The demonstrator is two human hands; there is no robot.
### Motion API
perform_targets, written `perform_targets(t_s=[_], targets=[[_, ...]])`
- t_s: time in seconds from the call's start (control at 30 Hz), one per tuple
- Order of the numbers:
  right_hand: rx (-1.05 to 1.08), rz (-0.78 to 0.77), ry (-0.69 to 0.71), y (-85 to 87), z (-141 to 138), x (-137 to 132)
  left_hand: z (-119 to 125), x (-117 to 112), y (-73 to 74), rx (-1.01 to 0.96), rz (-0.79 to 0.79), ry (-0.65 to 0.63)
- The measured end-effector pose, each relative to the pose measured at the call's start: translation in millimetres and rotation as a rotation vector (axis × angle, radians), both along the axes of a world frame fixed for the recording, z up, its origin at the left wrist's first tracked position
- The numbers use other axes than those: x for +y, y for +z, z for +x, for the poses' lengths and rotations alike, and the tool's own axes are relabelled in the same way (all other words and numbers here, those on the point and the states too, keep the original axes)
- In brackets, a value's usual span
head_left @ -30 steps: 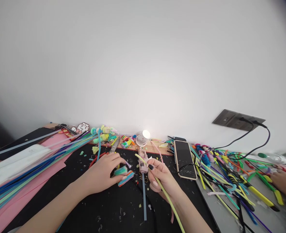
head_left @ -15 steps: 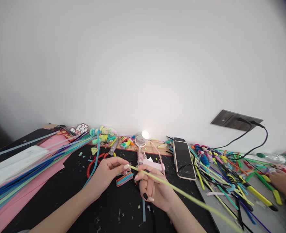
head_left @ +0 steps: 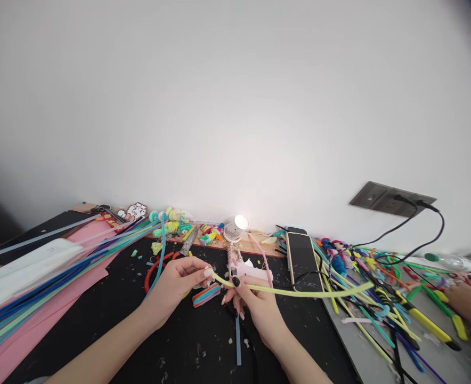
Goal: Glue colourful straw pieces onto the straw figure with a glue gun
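A long pale-yellow pipe cleaner [head_left: 307, 294] stretches from between my hands toward the right, its free end above the grey board. My left hand [head_left: 181, 282] pinches its left end between thumb and fingers. Close by, my right hand [head_left: 255, 306] grips the same pipe cleaner, with the thumb laid over it and the fingers curled beneath. Behind the right hand lies a pink-white glue gun [head_left: 241, 268], partly covered by it. Between the hands on the black mat [head_left: 187, 344] rests a small striped bundle of pipe cleaner pieces [head_left: 206, 295].
Red-handled scissors [head_left: 188, 242] lie behind my left hand. A paper cup [head_left: 235, 228] and a phone [head_left: 302, 261] stand near the wall. Long pipe cleaners [head_left: 79, 266] cover the left. Yellow-black pliers [head_left: 423, 320] and another person's hand [head_left: 465, 301] are at right.
The pipe cleaner's free part has swung up from the lower right to nearly level. My right hand has turned, its thumb now over the pipe cleaner. My left hand keeps its pinch.
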State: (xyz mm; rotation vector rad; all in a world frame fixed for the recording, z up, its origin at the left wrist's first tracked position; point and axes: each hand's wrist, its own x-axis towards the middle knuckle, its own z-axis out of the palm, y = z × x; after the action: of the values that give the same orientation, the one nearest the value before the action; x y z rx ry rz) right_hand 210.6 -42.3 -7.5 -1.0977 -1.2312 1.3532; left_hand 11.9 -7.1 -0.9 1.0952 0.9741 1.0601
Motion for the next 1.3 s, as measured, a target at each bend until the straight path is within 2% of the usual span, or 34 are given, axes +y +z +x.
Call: perform_targets(t_s=[0.2,0.47,0.67,0.83,0.93,1.0,1.1,1.2,1.3], targets=[[0.038,-0.061,0.020,-3.0,2,-1,1,-3,3.5,0.037,0.018,-0.083],[0.133,-0.088,0.057,-0.5,0,-2,-3,-1,2.1,0.116,0.178,-0.196],[0.176,-0.038,0.014,2.7,1,-1,-5,-7,6.7,0.261,0.211,-0.445],[0.121,-0.021,0.104,-1.6,-5,-4,-2,-17,12.7,0.389,0.185,-0.694],[0.114,-0.031,0.147,-5.3,-12,-6,3,-20,12.9,0.436,0.177,-0.775],[0.139,-0.044,0.115,-5.4,-13,-7,6,-21,11.0,0.436,0.165,-0.740],[0.180,-0.015,-0.020,-2.0,-11,-4,8,-19,8.6,0.428,0.230,-0.518],[0.185,0.024,-0.115,1.9,-7,-2,6,-16,8.9,0.485,0.420,-0.280],[0.175,0.028,-0.131,3.1,-7,-3,1,-14,7.3,0.559,0.649,-0.189]])
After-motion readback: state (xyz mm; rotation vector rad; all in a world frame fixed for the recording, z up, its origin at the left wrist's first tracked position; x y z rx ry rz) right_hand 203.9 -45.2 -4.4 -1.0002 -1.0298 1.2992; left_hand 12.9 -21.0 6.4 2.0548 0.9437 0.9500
